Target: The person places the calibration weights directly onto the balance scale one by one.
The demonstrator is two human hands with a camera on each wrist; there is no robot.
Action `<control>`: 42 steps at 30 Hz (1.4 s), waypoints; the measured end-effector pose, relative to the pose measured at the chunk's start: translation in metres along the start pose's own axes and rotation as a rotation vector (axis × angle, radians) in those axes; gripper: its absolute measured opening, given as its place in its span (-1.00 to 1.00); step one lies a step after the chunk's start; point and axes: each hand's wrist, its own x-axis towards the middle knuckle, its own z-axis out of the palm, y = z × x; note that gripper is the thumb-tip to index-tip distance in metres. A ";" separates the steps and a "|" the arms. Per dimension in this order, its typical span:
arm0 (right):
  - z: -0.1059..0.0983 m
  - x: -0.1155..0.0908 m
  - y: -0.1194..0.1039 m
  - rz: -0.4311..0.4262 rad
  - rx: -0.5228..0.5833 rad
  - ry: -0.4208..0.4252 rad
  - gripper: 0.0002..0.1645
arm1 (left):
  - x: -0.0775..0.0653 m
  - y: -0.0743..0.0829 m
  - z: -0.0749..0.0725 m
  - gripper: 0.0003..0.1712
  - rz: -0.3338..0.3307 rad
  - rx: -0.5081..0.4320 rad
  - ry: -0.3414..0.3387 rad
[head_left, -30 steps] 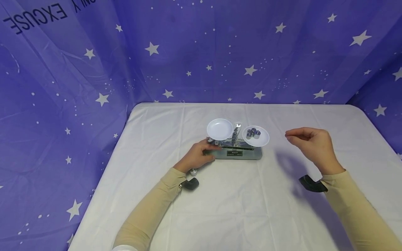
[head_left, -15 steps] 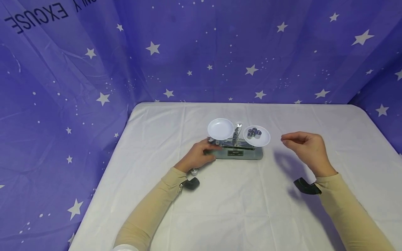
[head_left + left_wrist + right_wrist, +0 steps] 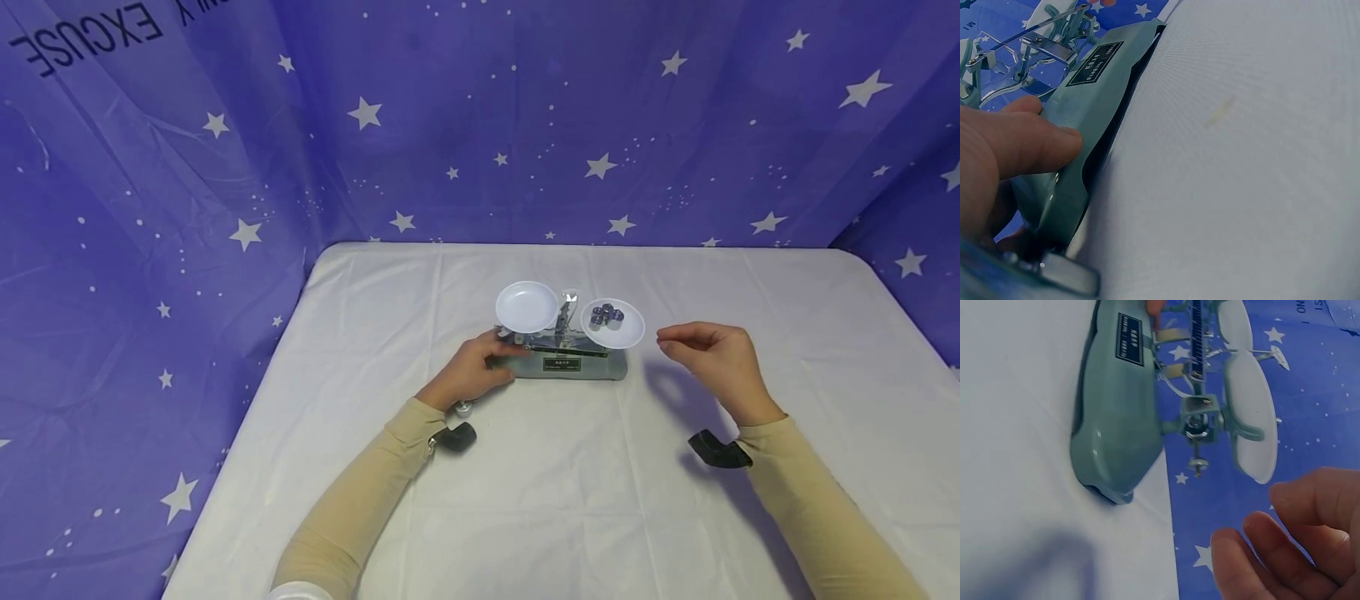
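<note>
A green-grey balance scale [image 3: 585, 367] stands on the table, with its base, beam and label facing me. Its left white pan [image 3: 527, 307] is bare and sits higher than the right white pan [image 3: 633, 329]. Several small shiny metal pieces, resembling nuts, [image 3: 607, 315] are clustered on that right pan. My left hand [image 3: 474, 367] grips the left end of the base; in the left wrist view its thumb [image 3: 1054, 150] lies across the green casing. Right of the scale my right hand [image 3: 716, 362] hovers above the table, fingers loosely bent, holding nothing visible in the right wrist view.
A small silvery piece [image 3: 464, 408] shows beside the left wrist; its kind cannot be told. White cloth covers the table [image 3: 525, 500]. Behind and to the sides hangs a purple-blue curtain [image 3: 465, 108] with white stars.
My right hand has moved left and slightly nearer to me, closer to the right pan. The left hand and the scale have stayed in place.
</note>
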 end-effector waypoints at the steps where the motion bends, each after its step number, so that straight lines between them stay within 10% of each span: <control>1: 0.002 0.000 0.001 -0.003 0.007 -0.005 -0.66 | 0.000 0.000 0.000 -0.56 0.000 0.001 -0.001; 42: 0.050 0.000 0.023 -0.136 0.035 -0.174 -0.72 | 0.001 -0.004 0.001 -0.55 -0.001 0.011 0.007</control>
